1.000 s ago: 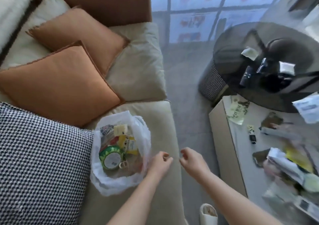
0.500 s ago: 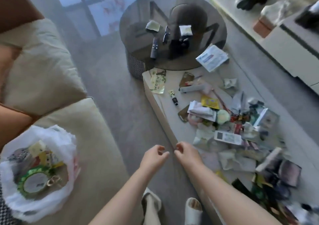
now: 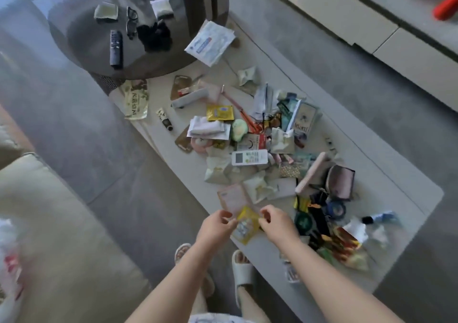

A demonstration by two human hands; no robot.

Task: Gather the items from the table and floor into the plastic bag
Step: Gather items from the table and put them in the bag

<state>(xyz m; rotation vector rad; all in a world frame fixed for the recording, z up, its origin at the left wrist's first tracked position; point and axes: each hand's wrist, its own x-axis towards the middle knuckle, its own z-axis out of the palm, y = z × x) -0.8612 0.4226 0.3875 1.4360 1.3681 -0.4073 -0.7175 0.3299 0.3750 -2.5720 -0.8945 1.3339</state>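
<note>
My left grip [image 3: 216,226] and right grip [image 3: 277,223] both pinching yellow packet [image 3: 245,226] over table [image 3: 386,178] edge; plastic bag [image 3: 10,268] on sofa [image 3: 62,223].

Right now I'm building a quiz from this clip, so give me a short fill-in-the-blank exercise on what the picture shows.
1. Both hands, left hand and right hand, reach toward a ____ packet at the near edge of the low table.
2. The white remote lies on the ____ table.
3. The eyeglasses lie on the ____ glass table.

Missing words: yellow; low; round
</note>
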